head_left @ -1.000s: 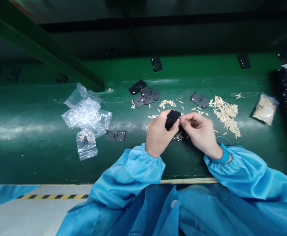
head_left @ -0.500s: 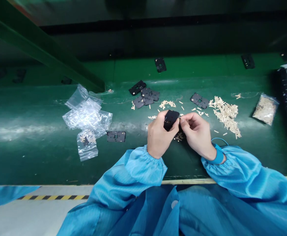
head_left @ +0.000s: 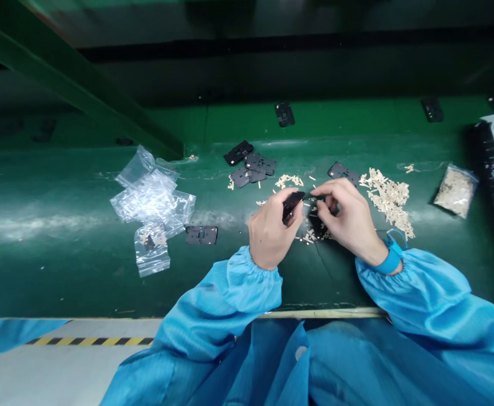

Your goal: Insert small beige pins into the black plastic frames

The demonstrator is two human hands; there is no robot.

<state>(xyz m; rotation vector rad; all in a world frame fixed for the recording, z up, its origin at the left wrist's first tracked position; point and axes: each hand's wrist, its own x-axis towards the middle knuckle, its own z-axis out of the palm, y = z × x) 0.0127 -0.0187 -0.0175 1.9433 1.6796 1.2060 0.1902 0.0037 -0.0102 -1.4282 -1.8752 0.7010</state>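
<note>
Right hand [head_left: 347,217], grip unclear, drew back; left fingers [head_left: 295,217] clamp black plate [head_left: 292,203]; bag [head_left: 467,175] holds pale pieces [head_left: 455,193].

Green bench [head_left: 82,270] – streaked with light, slanting green beam [head_left: 73,82], pale floor [head_left: 61,372] – black-and-yellow stripe [head_left: 95,341]

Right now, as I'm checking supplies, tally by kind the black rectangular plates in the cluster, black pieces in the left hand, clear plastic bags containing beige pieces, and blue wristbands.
Black rectangular plates in the overlapping cluster: 3
Black piece in the left hand: 1
Clear plastic bags containing beige pieces: 2
Blue wristband: 1
Total: 7
</note>
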